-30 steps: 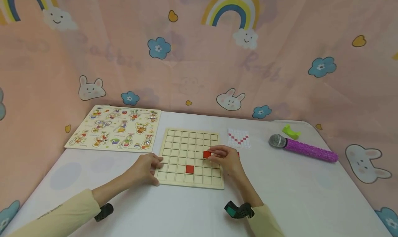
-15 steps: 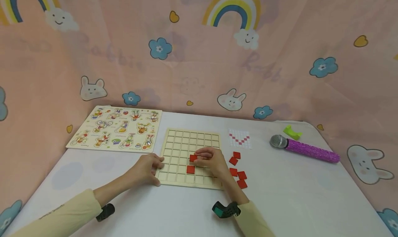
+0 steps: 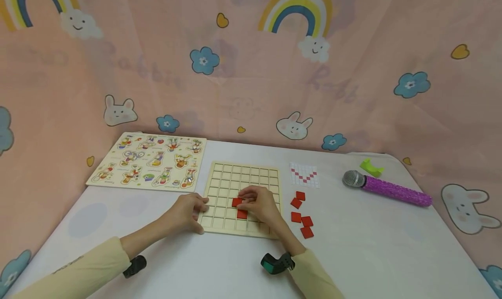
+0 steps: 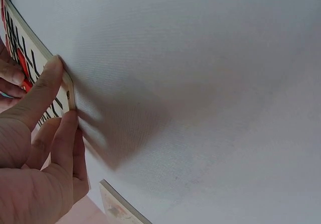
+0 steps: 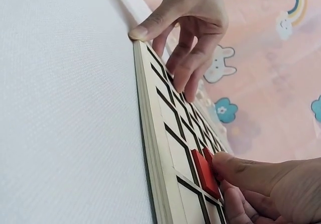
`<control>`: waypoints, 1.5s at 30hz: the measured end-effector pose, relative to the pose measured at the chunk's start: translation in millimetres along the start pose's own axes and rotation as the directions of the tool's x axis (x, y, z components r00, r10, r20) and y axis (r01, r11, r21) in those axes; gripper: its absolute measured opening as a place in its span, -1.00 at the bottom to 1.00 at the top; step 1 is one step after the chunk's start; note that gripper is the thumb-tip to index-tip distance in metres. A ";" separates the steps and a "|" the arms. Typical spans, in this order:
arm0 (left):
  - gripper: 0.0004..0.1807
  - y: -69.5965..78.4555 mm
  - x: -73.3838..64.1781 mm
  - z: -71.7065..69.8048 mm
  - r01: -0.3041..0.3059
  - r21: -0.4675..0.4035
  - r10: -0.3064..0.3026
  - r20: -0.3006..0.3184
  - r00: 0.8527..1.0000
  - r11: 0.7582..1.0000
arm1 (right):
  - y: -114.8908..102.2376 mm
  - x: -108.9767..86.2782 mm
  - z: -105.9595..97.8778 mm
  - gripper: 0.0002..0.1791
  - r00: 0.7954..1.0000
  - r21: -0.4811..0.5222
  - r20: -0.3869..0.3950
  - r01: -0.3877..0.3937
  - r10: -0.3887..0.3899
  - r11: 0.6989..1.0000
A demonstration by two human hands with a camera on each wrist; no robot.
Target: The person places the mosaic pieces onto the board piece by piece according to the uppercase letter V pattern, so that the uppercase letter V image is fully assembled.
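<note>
My left hand (image 3: 185, 212) grips the left edge of a pale wooden grid board (image 3: 231, 175), its thumb at the near corner and the fingers along the side. My right hand (image 3: 259, 204) pinches a red square tile (image 3: 236, 202) over the middle of the board. Just nearer to me, another red square tile (image 3: 242, 214) lies in a cell, partly covered by the right thumb. In the right wrist view the pinched tile is mostly hidden behind the right thumb (image 5: 233, 168) and the other tile (image 5: 204, 173).
Several loose red tiles (image 3: 307, 221) lie right of the board. Behind them is a pattern card (image 3: 304, 175) with a red V of squares. A purple microphone (image 3: 396, 191) and a green curved piece (image 3: 371, 167) stand further right. An animal puzzle board (image 3: 147, 161) lies back left.
My right hand has carried the pinched red tile leftward across the board, to just behind the tile in its cell. The loose tiles have come into view. The left hand stays at the board's edge.
</note>
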State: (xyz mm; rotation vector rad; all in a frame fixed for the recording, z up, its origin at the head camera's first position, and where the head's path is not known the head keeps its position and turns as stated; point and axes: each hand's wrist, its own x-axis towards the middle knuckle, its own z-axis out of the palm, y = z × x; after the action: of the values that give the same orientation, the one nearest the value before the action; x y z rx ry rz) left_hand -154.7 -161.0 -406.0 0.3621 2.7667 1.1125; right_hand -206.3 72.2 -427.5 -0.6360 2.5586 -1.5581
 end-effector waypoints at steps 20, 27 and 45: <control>-0.38 3.3 0.0 -0.4 -0.002 0.037 0.001 0.005 1.000 0.999 | -0.5 2.5 4.3 -0.72 0.997 0.073 -0.003 -0.079 0.079 0.994; -0.39 5.9 -1.7 0.7 0.000 0.042 0.000 0.008 1.000 0.999 | 2.7 -2.7 -6.6 -0.72 0.989 0.154 -0.002 -0.146 0.148 0.977; -0.38 5.0 -2.7 0.9 0.043 0.033 -0.043 -0.002 0.999 0.999 | 21.5 -31.2 -66.6 -0.62 0.958 0.239 -0.122 -0.225 0.259 0.945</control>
State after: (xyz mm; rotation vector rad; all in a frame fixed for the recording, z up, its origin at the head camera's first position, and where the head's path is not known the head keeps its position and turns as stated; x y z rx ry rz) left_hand -151.0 -157.7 -403.0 0.3040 2.7831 1.0590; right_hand -202.9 148.2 -418.7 -0.1760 2.3971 -1.8276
